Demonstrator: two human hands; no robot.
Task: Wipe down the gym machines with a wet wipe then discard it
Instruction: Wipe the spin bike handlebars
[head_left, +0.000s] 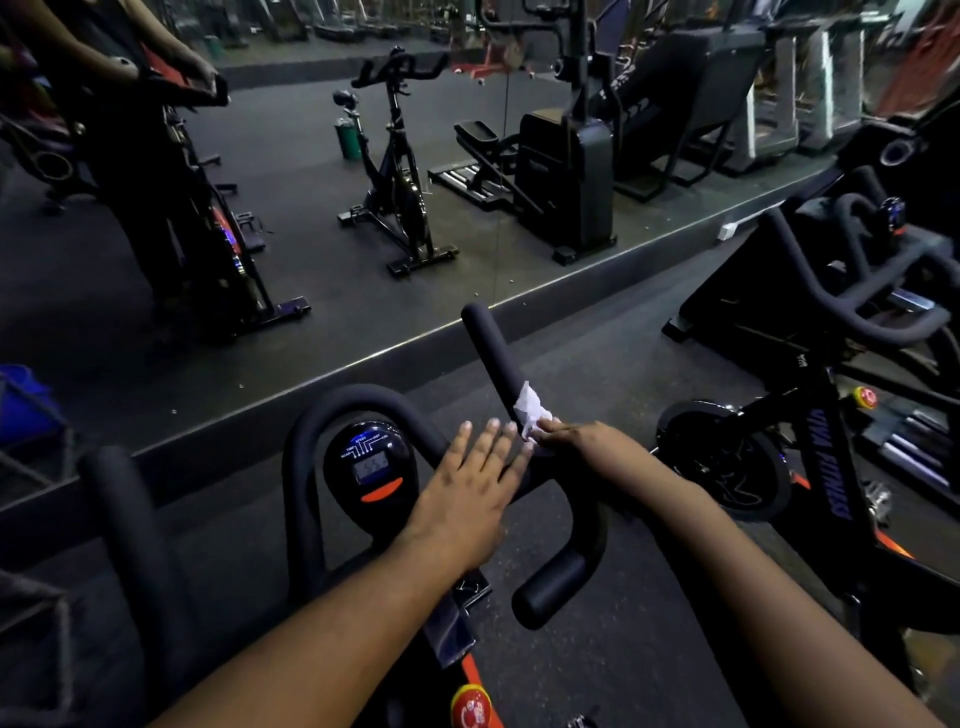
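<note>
A black exercise bike stands right below me, its padded handlebar (485, 343) rising ahead and its small console (371, 465) lit in the middle. A crumpled white wet wipe (530, 408) lies against the right handlebar arm. My right hand (587, 441) pinches the wipe and presses it onto the bar. My left hand (467, 488) lies flat over the bar just left of the wipe, fingers straight and together.
A wall mirror (311, 234) ahead reflects bikes, a stepper and a person. Its base ledge (363, 358) runs diagonally across the floor. A second black spin bike (831, 374) stands close on the right. Something blue (26, 405) sits at the left edge.
</note>
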